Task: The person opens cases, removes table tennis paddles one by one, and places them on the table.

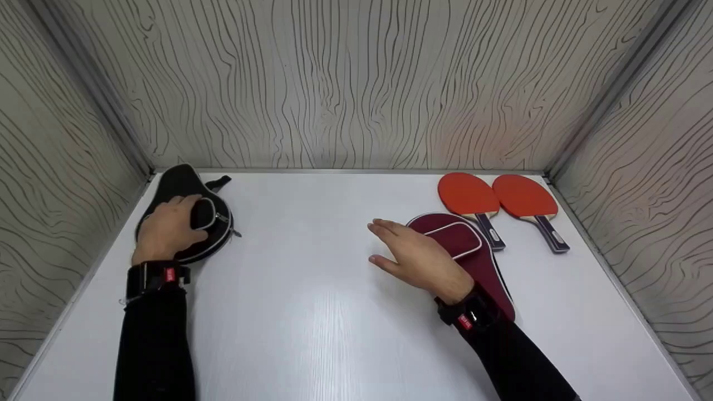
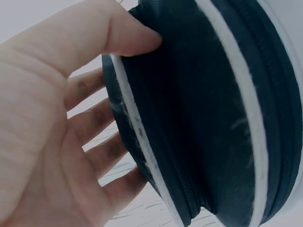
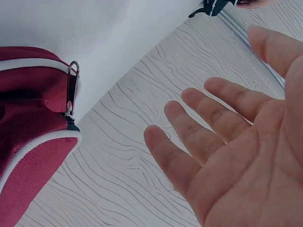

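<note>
At the left, my left hand (image 1: 167, 227) grips a black table tennis bat case (image 1: 179, 182) with white piping. In the left wrist view, the thumb lies on one side of the case's raised pocket (image 2: 147, 109) and the fingers on the other. My right hand (image 1: 420, 256) is held with fingers extended, beside and partly over a maroon bat case (image 1: 496, 281) with white piping. Nothing is in its palm. In the right wrist view, the maroon case's zip pull (image 3: 72, 87) shows apart from the fingers (image 3: 182, 127).
Two red table tennis bats (image 1: 469, 194) (image 1: 525, 196) lie at the back right, their blades close together and handles toward the front. One handle is right beside the maroon case. Wood-grain panels (image 1: 345, 83) stand around the white table (image 1: 301, 267).
</note>
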